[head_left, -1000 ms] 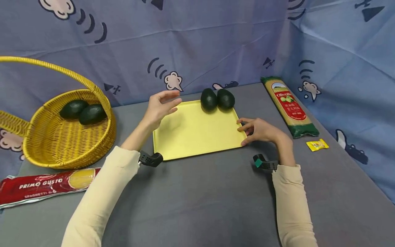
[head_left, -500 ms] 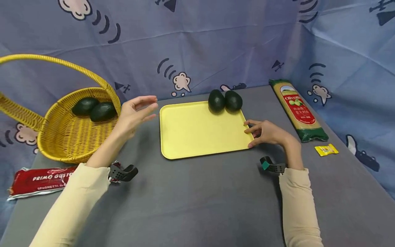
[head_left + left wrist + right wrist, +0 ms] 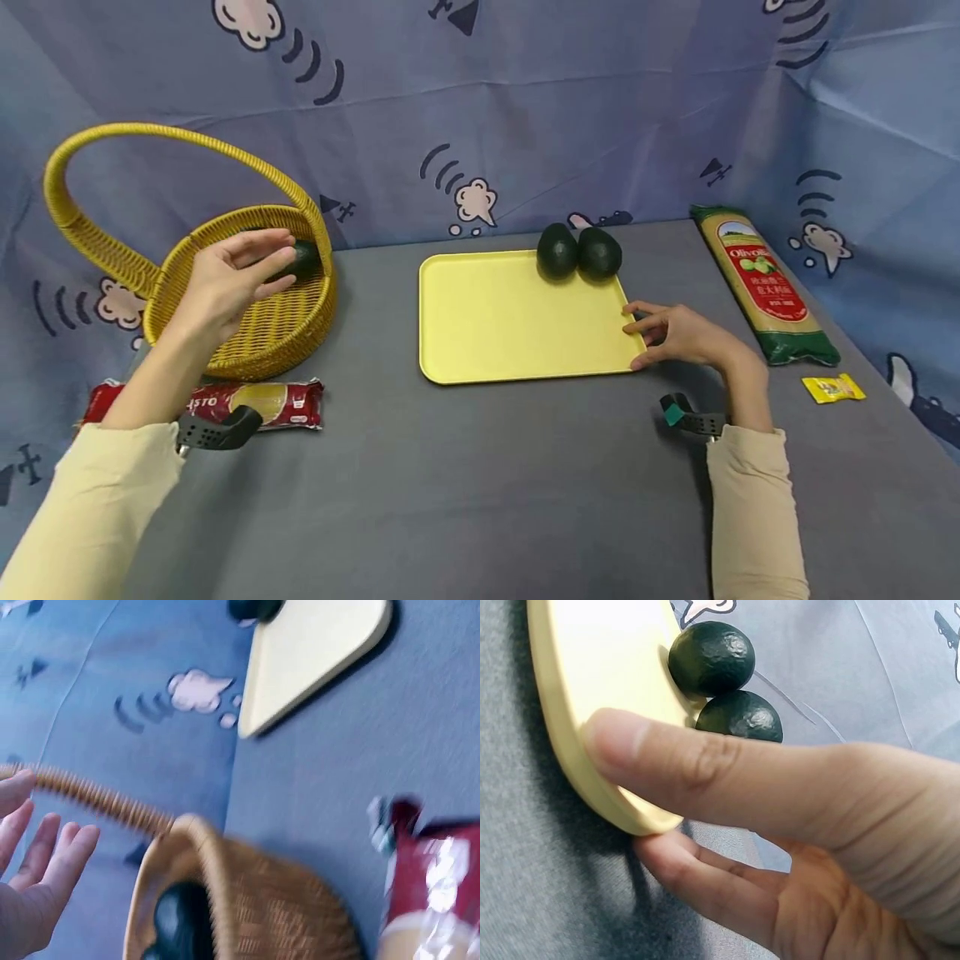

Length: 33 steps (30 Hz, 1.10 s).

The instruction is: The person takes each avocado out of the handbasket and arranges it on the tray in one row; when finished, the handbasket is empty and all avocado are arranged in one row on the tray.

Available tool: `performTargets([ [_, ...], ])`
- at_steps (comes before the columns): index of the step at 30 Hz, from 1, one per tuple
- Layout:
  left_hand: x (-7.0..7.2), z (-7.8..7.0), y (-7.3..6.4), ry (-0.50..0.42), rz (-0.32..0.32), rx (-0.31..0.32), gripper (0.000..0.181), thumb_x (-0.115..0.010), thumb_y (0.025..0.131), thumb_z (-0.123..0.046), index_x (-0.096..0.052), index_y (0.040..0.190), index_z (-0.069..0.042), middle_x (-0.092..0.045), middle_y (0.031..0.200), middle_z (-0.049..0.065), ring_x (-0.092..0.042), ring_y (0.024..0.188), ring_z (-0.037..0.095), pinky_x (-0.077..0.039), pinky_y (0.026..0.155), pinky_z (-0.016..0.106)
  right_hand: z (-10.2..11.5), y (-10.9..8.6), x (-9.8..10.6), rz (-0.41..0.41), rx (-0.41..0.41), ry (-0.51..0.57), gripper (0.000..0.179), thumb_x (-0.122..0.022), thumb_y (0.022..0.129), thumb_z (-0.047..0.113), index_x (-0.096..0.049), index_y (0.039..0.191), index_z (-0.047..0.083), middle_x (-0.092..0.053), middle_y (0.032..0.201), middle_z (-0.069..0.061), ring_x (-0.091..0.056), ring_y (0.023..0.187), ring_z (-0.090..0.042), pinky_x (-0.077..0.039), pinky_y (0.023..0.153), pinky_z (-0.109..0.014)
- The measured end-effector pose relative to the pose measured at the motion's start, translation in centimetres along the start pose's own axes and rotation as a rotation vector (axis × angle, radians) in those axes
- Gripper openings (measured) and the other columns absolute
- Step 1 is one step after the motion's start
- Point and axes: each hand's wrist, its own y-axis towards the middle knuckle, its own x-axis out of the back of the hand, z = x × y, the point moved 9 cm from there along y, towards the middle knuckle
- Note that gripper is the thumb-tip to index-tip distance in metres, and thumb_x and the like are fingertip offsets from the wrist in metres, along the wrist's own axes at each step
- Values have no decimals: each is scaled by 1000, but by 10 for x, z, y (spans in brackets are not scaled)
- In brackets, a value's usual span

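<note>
My left hand (image 3: 225,283) hangs in front of the yellow wicker basket (image 3: 296,337), fingers loosely bent with nothing between them. In the left wrist view, its fingers are near the basket handle (image 3: 105,796); whether they touch it I cannot tell. Dark green avocados (image 3: 306,261) lie in the basket, partly hidden by that hand. At the right edge of the yellow tray (image 3: 510,325), my right hand (image 3: 678,336) pinches the rim, its thumb (image 3: 619,742) on top and a finger under the corner. Two more avocados (image 3: 557,252) sit side by side at the tray's far right corner.
A red spaghetti packet (image 3: 288,406) lies before the basket, partly behind the left forearm. To the right are a green-and-gold pasta packet (image 3: 765,283) and a small yellow wrapped candy (image 3: 834,388). A patterned blue cloth (image 3: 570,125) hangs behind the grey table (image 3: 480,483).
My left hand has moved left, from over the tray's left side to in front of the basket. The right hand stays at the tray edge. The head view has shifted left.
</note>
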Motion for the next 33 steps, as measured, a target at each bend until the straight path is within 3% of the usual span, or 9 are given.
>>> performTargets([
  [6, 43, 3, 19, 31, -84, 159, 19, -72, 85, -7, -71, 98, -21, -67, 92, -8, -66, 84, 5, -57, 75, 25, -3, -3, -1, -2, 13, 15, 59, -84, 74, 23, -63, 121, -7, -41, 143, -23, -57, 93, -23, -48, 74, -20],
  [13, 65, 20, 48, 171, -103, 332, 23, -60, 94, -11, -57, 114, -23, -63, 88, -14, -64, 77, 2, -56, 79, 24, -5, -7, -1, -7, 10, 31, 60, -85, 73, 23, -63, 120, -8, -41, 143, -25, -59, 94, -23, -48, 72, -18],
  [15, 70, 26, 52, 193, -127, 376, 31, -59, 95, -12, -53, 124, -24, -61, 95, -14, -64, 78, 3, -56, 80, 24, -4, -6, -1, -9, 9, 29, 60, -84, 74, 24, -63, 121, -8, -40, 144, -24, -59, 95, -24, -48, 72, -18],
  [17, 73, 31, 54, 225, -153, 417, 43, -58, 96, -14, -47, 136, -25, -57, 118, -7, -61, 84, 4, -55, 81, 23, -2, -3, -1, -11, 10, 25, 60, -84, 74, 24, -63, 121, -7, -41, 144, -24, -59, 95, -24, -48, 73, -18],
  [21, 81, 41, 53, 367, -196, 489, 60, -56, 97, -23, -30, 151, -20, -24, 154, 6, -55, 87, 6, -54, 80, 21, 1, 2, -3, -4, 18, 25, 59, -84, 74, 23, -63, 121, -7, -41, 144, -23, -59, 95, -24, -48, 74, -20],
  [24, 85, 47, 50, 462, -171, 514, 64, -51, 99, -28, -21, 154, -15, -9, 159, 11, -56, 85, 6, -54, 81, 21, 3, 4, -5, 2, 18, 29, 60, -84, 74, 23, -63, 121, -7, -40, 145, -23, -60, 96, -24, -49, 76, -22],
  [27, 82, 52, 49, 453, -139, 513, 65, -46, 100, -29, -14, 155, -12, -2, 159, 15, -57, 105, 19, -53, 84, 22, 4, 4, -3, -2, 16, 31, 60, -84, 74, 23, -63, 122, -7, -39, 145, -23, -59, 97, -24, -49, 77, -24],
  [30, 77, 56, 52, 387, -176, 503, 65, -47, 100, -28, -14, 155, -12, 1, 159, 17, -41, 130, 35, -52, 88, 25, 3, 3, -1, -8, 18, 21, 61, -85, 74, 23, -63, 121, -8, -40, 144, -25, -59, 95, -24, -50, 77, -25],
  [33, 72, 59, 58, 360, -247, 487, 64, -49, 100, -26, -18, 155, -15, -3, 159, 13, -28, 138, 38, -51, 90, 26, 1, 1, -1, -8, 22, 18, 60, -85, 73, 22, -63, 120, -9, -40, 143, -26, -60, 94, -24, -51, 76, -24],
])
